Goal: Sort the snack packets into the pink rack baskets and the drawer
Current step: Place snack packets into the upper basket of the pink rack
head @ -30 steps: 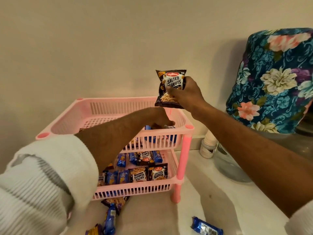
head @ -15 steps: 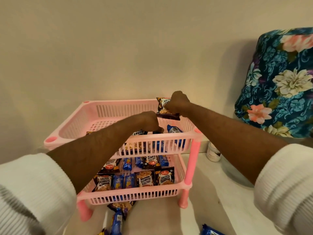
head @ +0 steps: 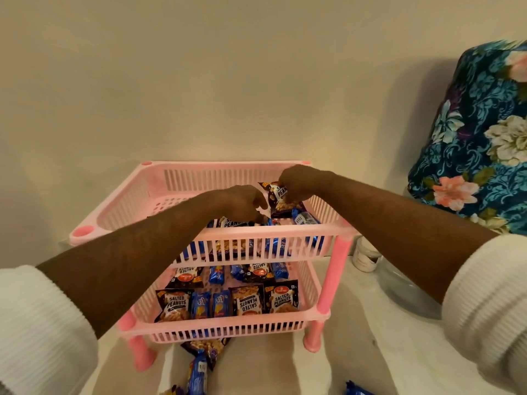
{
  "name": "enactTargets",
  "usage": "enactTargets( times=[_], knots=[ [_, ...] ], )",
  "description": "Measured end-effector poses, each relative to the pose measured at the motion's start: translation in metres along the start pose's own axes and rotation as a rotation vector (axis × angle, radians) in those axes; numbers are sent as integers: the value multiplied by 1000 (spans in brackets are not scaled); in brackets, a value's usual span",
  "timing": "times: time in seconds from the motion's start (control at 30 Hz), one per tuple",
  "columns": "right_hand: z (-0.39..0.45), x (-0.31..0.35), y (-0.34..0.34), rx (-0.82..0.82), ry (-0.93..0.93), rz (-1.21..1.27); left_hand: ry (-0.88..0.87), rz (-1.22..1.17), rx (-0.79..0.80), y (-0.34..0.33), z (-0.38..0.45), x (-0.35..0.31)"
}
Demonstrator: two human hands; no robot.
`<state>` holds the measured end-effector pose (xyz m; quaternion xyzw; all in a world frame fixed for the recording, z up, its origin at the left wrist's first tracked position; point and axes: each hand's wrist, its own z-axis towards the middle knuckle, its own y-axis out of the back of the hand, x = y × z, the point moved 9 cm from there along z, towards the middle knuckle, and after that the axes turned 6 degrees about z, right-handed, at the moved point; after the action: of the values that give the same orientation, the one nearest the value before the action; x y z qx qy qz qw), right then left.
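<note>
Nearest the camera, ribbed white sleeves (head: 42, 332) are seen pushed back from both forearms, and loose packets (head: 199, 363) are left on the pale counter (head: 370, 352) in front of the pink rack's feet, with a blue wrapper (head: 355, 390) cut off at the bottom edge. The lower basket (head: 228, 327) is filled with glossy dark peanut sachets and small blue foil packets laid flat in rows. Above it, the upper basket (head: 256, 230), a slatted, rigid plastic tray on round pink posts, is only partly stocked along its front. A second ago the salted peanuts packet (head: 281, 202) was held high above the rack; it has since been lowered inside the upper basket, at its right side, so placement is judged nearly complete and only release is left. The packet is pinched at its top edge by the curled fingers of the right hand (head: 299, 181), its crinkled lower end resting on or just over the packets beneath. The left hand (head: 242, 202) is reached into the same basket with fingers bent down onto a packet there; whether it is gripped cannot be told. Further right stand a small white jar (head: 365, 256), a clear rounded vessel (head: 405, 289) and a floral cloth cover (head: 484, 138). No drawer is in view.
</note>
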<state>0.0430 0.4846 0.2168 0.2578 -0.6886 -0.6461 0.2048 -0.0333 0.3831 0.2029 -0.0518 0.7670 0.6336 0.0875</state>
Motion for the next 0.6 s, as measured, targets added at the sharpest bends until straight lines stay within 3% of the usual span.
enactTargets(
  times=[0.1, 0.27, 0.4, 0.6],
  knots=[
    [-3, -2, -23, 171, -2, 91, -41, -32, 87, -9, -3, -3],
    [-2, -3, -24, 107, 1, 44, -79, 28, 75, -13, 1, -13],
    [-5, -1, -29, 116, -60, 36, -59, -44, -31, -3, 4, -12],
    [-9, -6, -28, 135, -59, 95, -34, -125, -21, -6, 0, -6]
  ],
)
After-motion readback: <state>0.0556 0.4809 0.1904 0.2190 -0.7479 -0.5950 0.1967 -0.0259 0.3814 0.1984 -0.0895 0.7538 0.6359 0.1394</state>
